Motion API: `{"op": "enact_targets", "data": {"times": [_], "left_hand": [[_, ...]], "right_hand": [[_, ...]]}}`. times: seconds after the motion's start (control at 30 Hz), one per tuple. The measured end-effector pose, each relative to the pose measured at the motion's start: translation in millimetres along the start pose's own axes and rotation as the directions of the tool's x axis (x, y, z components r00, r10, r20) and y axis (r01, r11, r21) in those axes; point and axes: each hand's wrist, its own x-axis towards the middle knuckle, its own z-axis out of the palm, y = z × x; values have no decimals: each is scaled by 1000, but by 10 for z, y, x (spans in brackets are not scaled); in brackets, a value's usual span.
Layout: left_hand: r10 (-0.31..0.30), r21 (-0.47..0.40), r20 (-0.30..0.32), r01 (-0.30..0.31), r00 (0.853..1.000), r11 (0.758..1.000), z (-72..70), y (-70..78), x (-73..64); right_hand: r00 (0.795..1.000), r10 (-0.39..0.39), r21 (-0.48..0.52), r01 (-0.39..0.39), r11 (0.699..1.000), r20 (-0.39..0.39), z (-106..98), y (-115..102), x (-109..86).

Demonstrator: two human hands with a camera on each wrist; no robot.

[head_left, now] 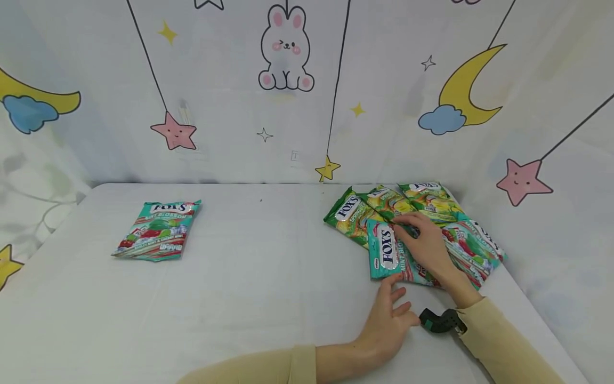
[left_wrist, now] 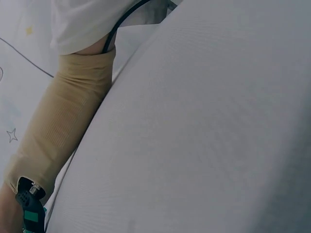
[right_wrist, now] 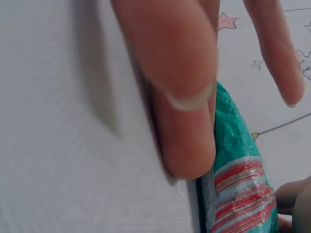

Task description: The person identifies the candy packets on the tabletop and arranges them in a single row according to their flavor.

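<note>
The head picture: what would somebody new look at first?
Probably the shiny FOX'S bags on the right of the white table: green-yellow bags behind teal ones, with the right hand over a teal one and the left hand at its near edge. Next might come the lone teal bag on the left, and the winking bunny high in the middle of the backdrop.

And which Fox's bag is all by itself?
In the head view, the teal Mint Blossom bag on the left of the table. It lies apart; the other five bags are bunched at the right.
</note>
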Motion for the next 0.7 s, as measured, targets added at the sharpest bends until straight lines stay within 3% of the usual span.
{"op": "enact_targets", "data": {"times": [0.53, 0.7], "left_hand": [[3, 40, -29, -2, 1000, 999, -12, 11, 2], [15, 37, -67, -13, 998, 999, -8, 18, -3]], "right_hand": [[999, 34, -44, -32, 999, 24, -2, -3, 4], [999, 25, -47, -24, 999, 31, -5, 7, 9]]}}
